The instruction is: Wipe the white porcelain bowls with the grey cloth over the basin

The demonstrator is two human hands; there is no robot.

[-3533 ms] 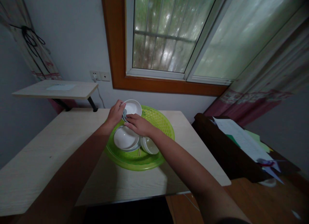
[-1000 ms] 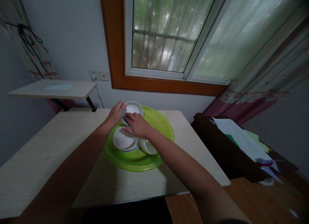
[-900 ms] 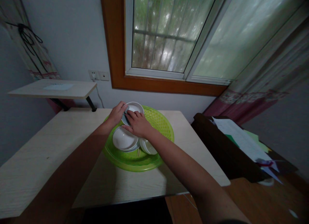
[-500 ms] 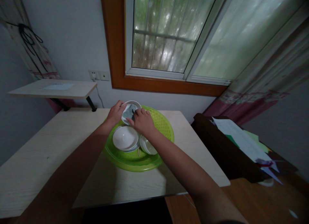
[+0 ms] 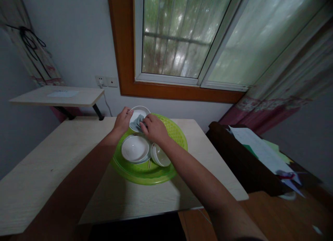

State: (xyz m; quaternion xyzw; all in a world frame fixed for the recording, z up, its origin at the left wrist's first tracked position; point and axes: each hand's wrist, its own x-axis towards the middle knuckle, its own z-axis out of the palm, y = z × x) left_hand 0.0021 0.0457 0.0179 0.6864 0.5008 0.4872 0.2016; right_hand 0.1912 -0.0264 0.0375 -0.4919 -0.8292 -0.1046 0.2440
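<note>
Since half a second ago, the grey cloth (image 5: pixel 137 123) has gone from lying fairly flat across the white dish (image 5: pixel 136 112) to bunched and creased, and the dish has shifted a little toward 11 o'clock. My left grip (image 5: pixel 124 120) is pinching the dish's rim at its 9 o'clock side. My right grip (image 5: pixel 155 129) is closed on the soft cloth, pressing it into the dish at about 5 o'clock.

The dish is round, smooth and shallow, at 11 o'clock on the glossy green basket (image 5: pixel 149 180), whose far side shows a perforated lattice; I can't tell whether they touch. Inside the basket, a stack of glossy white dishes (image 5: pixel 134 149) sits at 9 o'clock, tilted pale bowls (image 5: pixel 161 157) at 4, and thin sticks (image 5: pixel 149 164) at 6. Beneath is the pale, wood-grained tabletop (image 5: pixel 208 154).
</note>
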